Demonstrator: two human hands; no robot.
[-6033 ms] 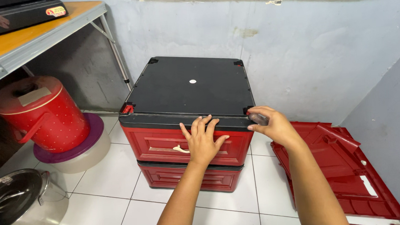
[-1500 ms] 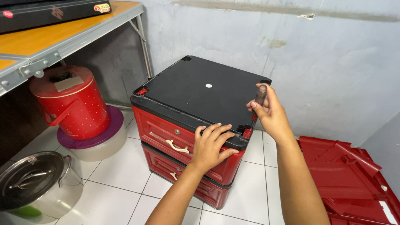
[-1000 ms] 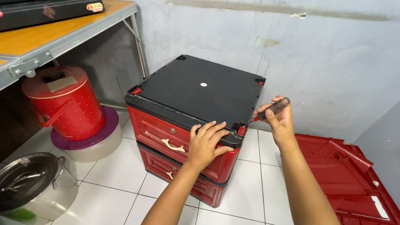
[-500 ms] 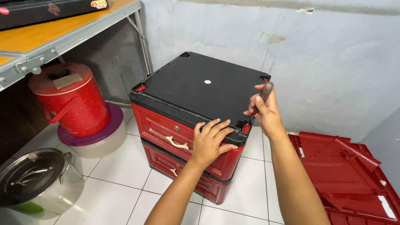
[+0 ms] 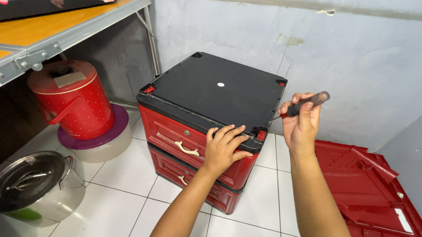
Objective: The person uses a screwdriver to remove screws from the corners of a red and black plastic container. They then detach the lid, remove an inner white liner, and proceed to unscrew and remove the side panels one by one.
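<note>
The left hand (image 5: 223, 149) is pressed flat, fingers spread, on the front edge of the red drawer cabinet (image 5: 193, 147) on the floor. The right hand (image 5: 300, 124) is clamped on a screwdriver (image 5: 301, 106) at the black top's (image 5: 219, 92) near-right corner; fastening appears unfinished.

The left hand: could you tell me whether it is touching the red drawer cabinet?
Touching. In the head view the left hand lies flat on the red drawer cabinet, fingers over the front edge of its black top, palm against the upper drawer front.
</note>
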